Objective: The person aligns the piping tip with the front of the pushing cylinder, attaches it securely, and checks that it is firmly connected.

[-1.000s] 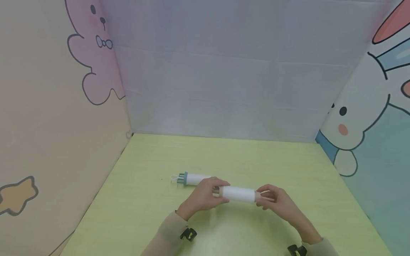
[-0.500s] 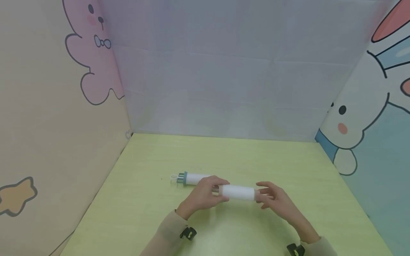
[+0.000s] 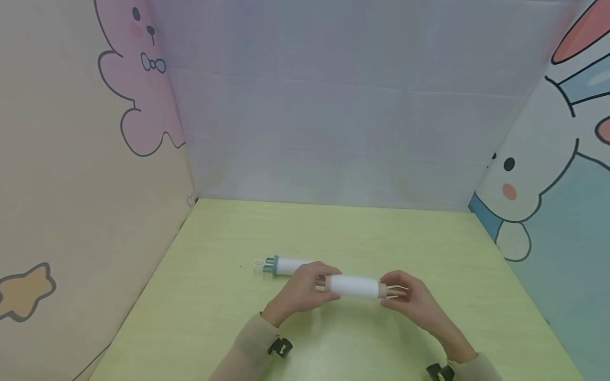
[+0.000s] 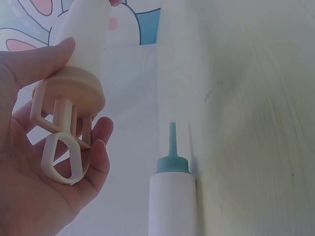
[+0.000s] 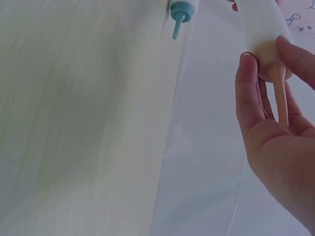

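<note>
A white syringe (image 3: 356,286) with peach end caps lies level between both hands, over the middle of the table. My left hand (image 3: 302,288) grips its plunger end, thumb on the peach collar (image 4: 74,91). The white ring handle (image 4: 61,160) sits inside the curled palm in the left wrist view. At the other end my right hand (image 3: 412,299) pinches the peach cap (image 5: 270,56) between thumb and fingertips. A narrow peach nozzle (image 5: 279,96) runs from that cap down between the right fingers.
A second white syringe (image 3: 292,266) with a teal collar and ring handle lies on the yellow-green table (image 3: 381,233), partly behind the left hand. Its teal nozzle (image 4: 173,142) shows in the left wrist view. Cartoon-printed walls (image 3: 519,174) stand at the sides.
My right fingers loosen and shift at the nozzle-end cap, then close on it again. The left hand holds still. The second syringe has not moved.
</note>
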`<state>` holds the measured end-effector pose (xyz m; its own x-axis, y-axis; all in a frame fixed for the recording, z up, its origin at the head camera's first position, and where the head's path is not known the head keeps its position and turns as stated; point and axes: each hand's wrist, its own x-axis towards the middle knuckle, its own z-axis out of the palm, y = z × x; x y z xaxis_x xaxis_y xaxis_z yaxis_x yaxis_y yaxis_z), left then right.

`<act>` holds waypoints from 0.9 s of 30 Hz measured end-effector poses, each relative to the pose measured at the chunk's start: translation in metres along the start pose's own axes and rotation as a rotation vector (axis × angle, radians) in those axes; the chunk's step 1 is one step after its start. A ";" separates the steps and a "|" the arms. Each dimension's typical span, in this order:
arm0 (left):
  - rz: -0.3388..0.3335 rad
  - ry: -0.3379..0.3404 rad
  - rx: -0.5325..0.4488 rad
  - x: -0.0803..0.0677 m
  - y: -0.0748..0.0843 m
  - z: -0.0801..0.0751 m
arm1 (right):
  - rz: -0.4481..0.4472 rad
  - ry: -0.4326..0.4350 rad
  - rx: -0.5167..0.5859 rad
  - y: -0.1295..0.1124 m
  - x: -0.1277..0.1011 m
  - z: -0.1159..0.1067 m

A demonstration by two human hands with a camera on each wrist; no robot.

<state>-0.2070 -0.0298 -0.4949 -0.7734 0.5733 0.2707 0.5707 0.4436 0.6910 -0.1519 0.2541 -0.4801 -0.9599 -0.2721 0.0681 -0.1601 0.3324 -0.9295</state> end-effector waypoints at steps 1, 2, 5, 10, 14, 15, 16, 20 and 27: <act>0.001 0.001 0.002 0.000 0.000 0.000 | -0.006 0.001 -0.014 0.000 0.000 0.000; 0.001 0.001 0.004 0.000 0.001 0.000 | -0.007 0.002 -0.028 0.000 0.000 0.000; 0.003 0.000 0.002 0.000 0.001 0.000 | 0.031 0.011 -0.070 -0.001 0.001 0.001; 0.005 -0.004 -0.019 0.000 0.001 -0.001 | 0.143 -0.002 -0.118 -0.003 0.002 0.000; -0.002 -0.007 -0.033 -0.001 0.001 -0.002 | 0.167 -0.029 -0.147 -0.004 0.002 -0.001; -0.005 -0.006 -0.031 -0.001 0.001 -0.002 | 0.163 -0.033 -0.148 -0.004 0.003 -0.001; -0.006 -0.005 -0.030 -0.001 0.001 -0.002 | 0.158 -0.035 -0.144 -0.004 0.002 -0.001; -0.009 0.000 -0.021 -0.001 0.000 -0.002 | 0.129 -0.019 -0.124 -0.003 0.001 0.000; -0.013 -0.014 -0.058 -0.001 -0.003 -0.001 | 0.106 0.000 -0.101 -0.003 0.000 0.000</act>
<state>-0.2086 -0.0328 -0.4965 -0.7764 0.5776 0.2520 0.5433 0.4110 0.7321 -0.1515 0.2527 -0.4772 -0.9726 -0.2306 -0.0284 -0.0805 0.4487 -0.8900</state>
